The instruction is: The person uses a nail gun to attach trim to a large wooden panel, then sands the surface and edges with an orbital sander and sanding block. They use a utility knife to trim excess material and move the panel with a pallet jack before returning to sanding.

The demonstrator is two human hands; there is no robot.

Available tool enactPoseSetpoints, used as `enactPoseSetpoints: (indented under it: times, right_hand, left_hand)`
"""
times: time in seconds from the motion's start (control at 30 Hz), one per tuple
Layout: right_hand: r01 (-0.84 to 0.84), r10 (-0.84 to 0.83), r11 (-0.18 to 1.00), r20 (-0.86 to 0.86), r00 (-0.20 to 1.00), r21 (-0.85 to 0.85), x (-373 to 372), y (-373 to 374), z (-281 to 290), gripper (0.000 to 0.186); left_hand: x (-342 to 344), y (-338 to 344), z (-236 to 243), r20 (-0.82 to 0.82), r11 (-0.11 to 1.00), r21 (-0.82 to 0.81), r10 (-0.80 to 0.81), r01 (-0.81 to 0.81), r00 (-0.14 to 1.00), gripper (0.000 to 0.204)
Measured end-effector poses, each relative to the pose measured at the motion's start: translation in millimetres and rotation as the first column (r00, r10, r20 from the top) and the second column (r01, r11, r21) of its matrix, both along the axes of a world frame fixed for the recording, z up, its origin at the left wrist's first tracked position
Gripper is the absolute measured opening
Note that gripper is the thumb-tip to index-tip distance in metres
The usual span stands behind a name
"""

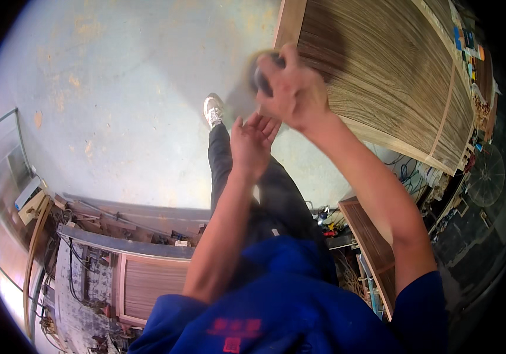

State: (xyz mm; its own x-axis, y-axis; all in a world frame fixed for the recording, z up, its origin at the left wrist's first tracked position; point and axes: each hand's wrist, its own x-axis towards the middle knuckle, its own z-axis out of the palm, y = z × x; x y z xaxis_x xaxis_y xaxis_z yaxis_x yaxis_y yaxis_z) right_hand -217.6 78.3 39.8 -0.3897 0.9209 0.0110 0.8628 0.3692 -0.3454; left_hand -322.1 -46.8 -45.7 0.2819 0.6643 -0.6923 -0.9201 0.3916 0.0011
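Observation:
My right hand (297, 91) is closed round a dark, round object (263, 82) with a paler rim. Motion blur and my fingers hide its exact kind. It is held up in front of me, beside the near left corner of a large wood-grain panel (383, 65) with a lighter wood edge. Just below and to the left, my left hand (252, 144) is raised with its palm turned up and its fingers apart. Nothing shows in that palm. The fingertips come close to the underside of my right hand; whether they touch is not clear.
Pale, stained floor (117, 118) spreads ahead and left, with my shoe (212, 110) on it. A cluttered workbench (79, 283) and a framed wood panel (153, 289) are at lower left. Cables (406, 171) lie under the large panel. A dark wood board (377, 248) is by my right elbow.

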Motion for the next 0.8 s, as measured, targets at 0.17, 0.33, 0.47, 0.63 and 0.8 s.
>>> enactPoseSetpoints:
  times: [0.17,0.33,0.47,0.63,0.8]
  right_hand:
    - [-0.032,0.030,0.999,0.058,0.998,0.020,7.8,9.7,-6.7,0.044]
    - [-0.058,0.059,0.998,0.073,0.996,-0.016,5.8,9.5,-3.5,0.047]
    - [-0.064,0.068,0.997,0.137,0.988,-0.034,10.3,13.4,-3.7,0.051]
    - [-0.059,0.063,0.998,0.152,0.986,-0.035,12.6,23.5,-0.6,0.050]
    - [-0.102,0.104,0.994,0.127,0.986,-0.024,11.2,10.1,-5.6,0.050]
  left_hand:
    - [-3.0,0.3,-4.9,0.001,0.997,0.056,-0.045,0.045,0.999,0.067]
    - [-3.9,1.3,-2.8,0.001,0.997,0.070,-0.045,0.045,0.999,0.069]
    - [-4.1,1.8,-3.0,0.000,0.998,0.048,-0.040,0.040,0.999,0.067]
    - [-3.4,0.2,-5.0,-0.008,0.996,0.075,-0.041,0.042,0.999,0.069]
    - [-2.0,-0.6,-2.1,-0.049,0.995,0.079,-0.052,0.056,0.997,0.072]
